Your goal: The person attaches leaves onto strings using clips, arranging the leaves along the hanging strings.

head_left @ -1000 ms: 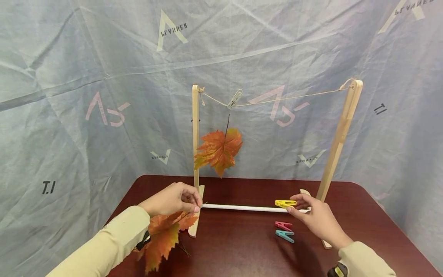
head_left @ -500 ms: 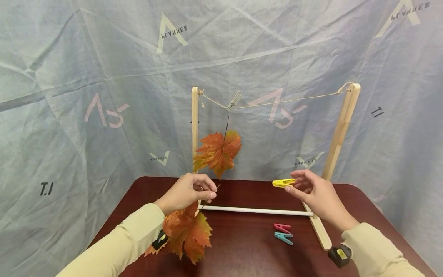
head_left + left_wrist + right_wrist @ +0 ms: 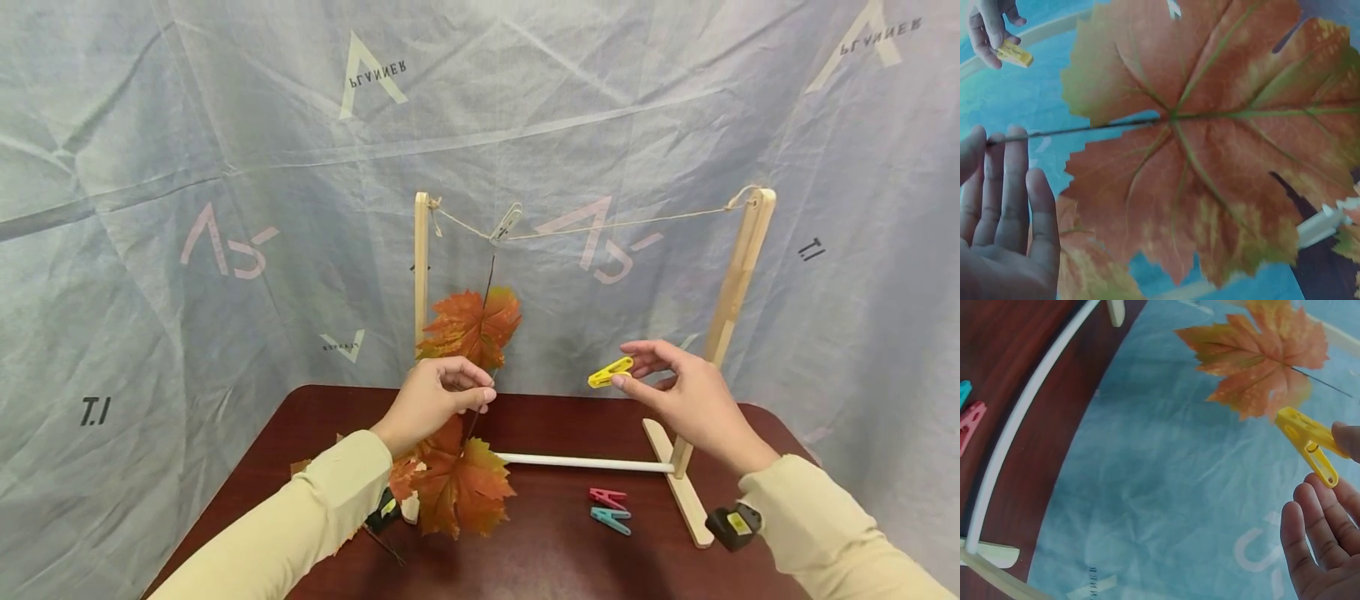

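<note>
My left hand (image 3: pixel 442 396) pinches the thin dark stem of an orange artificial maple leaf (image 3: pixel 465 492), which hangs below the fingers; the left wrist view shows this leaf (image 3: pixel 1210 156) large, with green veins. Between thumb and fingertips, my right hand (image 3: pixel 686 392) holds a yellow clothespin (image 3: pixel 611 372) by its handle end. That clothespin (image 3: pixel 1307 440) points away from the palm in the right wrist view. Behind the left hand, another maple leaf (image 3: pixel 472 325) hangs by its stem from a white clothespin (image 3: pixel 507 223) on the twine (image 3: pixel 622 224).
Two wooden posts (image 3: pixel 738 283) carry the twine, joined low down by a white rod (image 3: pixel 585 462). A red clothespin (image 3: pixel 607 498) and a blue clothespin (image 3: pixel 611 520) lie on the dark red table (image 3: pixel 547 533). More leaves lie partly hidden under the left forearm.
My left hand has risen and moved right, lifting the leaf up from the table. The right hand has risen with the yellow clothespin, which now tilts more. The view has shifted slightly.
</note>
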`<state>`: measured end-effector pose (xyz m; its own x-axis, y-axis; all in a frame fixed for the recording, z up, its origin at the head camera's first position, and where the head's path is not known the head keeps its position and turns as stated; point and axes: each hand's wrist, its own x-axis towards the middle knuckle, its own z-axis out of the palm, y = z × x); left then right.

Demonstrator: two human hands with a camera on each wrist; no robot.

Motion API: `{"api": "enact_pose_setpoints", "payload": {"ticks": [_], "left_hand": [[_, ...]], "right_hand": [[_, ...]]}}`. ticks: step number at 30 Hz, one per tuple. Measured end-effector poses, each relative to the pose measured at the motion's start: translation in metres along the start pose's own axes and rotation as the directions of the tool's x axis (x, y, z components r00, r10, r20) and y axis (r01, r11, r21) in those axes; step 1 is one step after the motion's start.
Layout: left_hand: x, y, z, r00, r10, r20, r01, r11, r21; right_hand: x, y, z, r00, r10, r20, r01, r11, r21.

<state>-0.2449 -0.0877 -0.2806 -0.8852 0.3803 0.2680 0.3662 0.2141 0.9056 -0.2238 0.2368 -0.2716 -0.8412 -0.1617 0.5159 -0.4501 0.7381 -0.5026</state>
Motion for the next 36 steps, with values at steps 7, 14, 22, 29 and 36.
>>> {"api": "enact_pose_setpoints", "payload": {"ticks": [7, 14, 22, 29, 36], "left_hand": [[0.009, 0.007, 0.013, 0.998, -0.011, -0.058, 0.007, 0.998, -0.065], [0.019, 0.013, 0.024, 0.988, -0.036, -0.148, 0.025, 0.997, -0.076], [0.03, 0.023, 0.031, 0.982, -0.034, -0.183, 0.015, 0.994, -0.105], [0.043, 0.029, 0.04, 0.98, -0.032, -0.198, 0.008, 0.993, -0.119], [0.055, 0.039, 0.049, 0.974, -0.012, -0.224, -0.014, 0.993, -0.114]], "right_hand": [[0.012, -0.005, -0.01, 1.0, -0.004, -0.017, 0.004, 1.0, 0.021], [0.022, -0.01, -0.017, 1.0, 0.014, -0.011, -0.013, 0.998, 0.064], [0.031, -0.015, -0.024, 1.0, -0.007, -0.008, 0.008, 0.997, 0.071], [0.042, -0.024, -0.032, 1.0, -0.004, -0.017, 0.005, 0.999, 0.054], [0.056, -0.036, -0.04, 0.996, -0.055, -0.071, 0.057, 0.998, 0.028]]}}
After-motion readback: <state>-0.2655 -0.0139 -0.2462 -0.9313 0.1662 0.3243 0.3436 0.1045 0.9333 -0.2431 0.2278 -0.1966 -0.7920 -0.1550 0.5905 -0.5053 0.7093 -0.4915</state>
